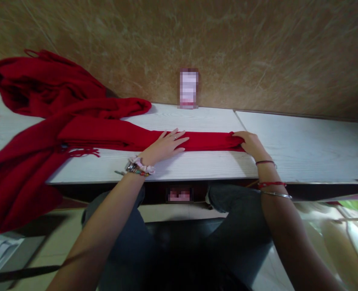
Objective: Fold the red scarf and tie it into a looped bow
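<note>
A long red scarf (209, 141) lies folded in a narrow strip across the white table (303, 145). My left hand (167, 144) rests flat on the strip near its middle, fingers stretched out. My right hand (248, 142) is curled over the strip's right end and grips the fabric there. The rest of the red scarf (45, 121) piles up at the far left, with a fringe near the front, and hangs off the table edge toward the floor.
A brown marbled wall (257, 52) runs behind the table. A small upright card (188, 89) stands against it at the middle. My knees in dark trousers (236, 226) sit under the table edge. A seam splits the tabletop right of centre.
</note>
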The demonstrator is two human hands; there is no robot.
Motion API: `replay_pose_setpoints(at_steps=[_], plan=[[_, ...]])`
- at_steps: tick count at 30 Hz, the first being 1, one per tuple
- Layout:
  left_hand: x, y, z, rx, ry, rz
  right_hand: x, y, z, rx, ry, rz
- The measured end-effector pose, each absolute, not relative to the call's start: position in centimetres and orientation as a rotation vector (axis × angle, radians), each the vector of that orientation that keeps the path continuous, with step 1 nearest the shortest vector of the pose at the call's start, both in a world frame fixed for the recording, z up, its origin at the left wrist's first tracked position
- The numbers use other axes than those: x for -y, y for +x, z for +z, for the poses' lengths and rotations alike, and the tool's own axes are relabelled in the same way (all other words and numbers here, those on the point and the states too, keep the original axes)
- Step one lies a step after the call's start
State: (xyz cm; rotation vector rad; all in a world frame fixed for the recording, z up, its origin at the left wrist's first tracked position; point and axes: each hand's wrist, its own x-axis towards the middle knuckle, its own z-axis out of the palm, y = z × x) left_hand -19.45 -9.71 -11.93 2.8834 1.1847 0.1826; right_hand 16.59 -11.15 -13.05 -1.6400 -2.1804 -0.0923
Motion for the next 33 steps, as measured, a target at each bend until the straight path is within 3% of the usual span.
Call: replay_pose_setpoints(at_steps=[4, 10, 18, 22, 27, 33], plan=[[8.9, -18.9, -12.0, -1.254, 2.759, -0.018, 11.7, 17.9, -12.6, 2.108, -1.684, -0.267], [9.0, -18.9, -11.6, -1.249, 2.748, -0.013, 12.8, 21.9, -12.9, 1.99, -1.959, -0.329], [9.1, -18.2, -12.0, -1.191, 2.842, 0.107, 10.7, 14.5, -11.7, 2.083, -1.621, -0.226], [9.1, -18.1, -12.4, -1.207, 2.843, 0.043, 9.5, 13.9, -12.6, 2.196, -1.845, -0.158], [9.3, -18.0, -12.1, -1.21, 2.844, 0.037, 10.5, 19.0, -13.6, 1.892, -2.146, -0.269], [9.2, -17.9, -12.3, -1.205, 2.846, 0.064, 11.2, 18.5, -12.5, 1.817, -1.836, -0.307]])
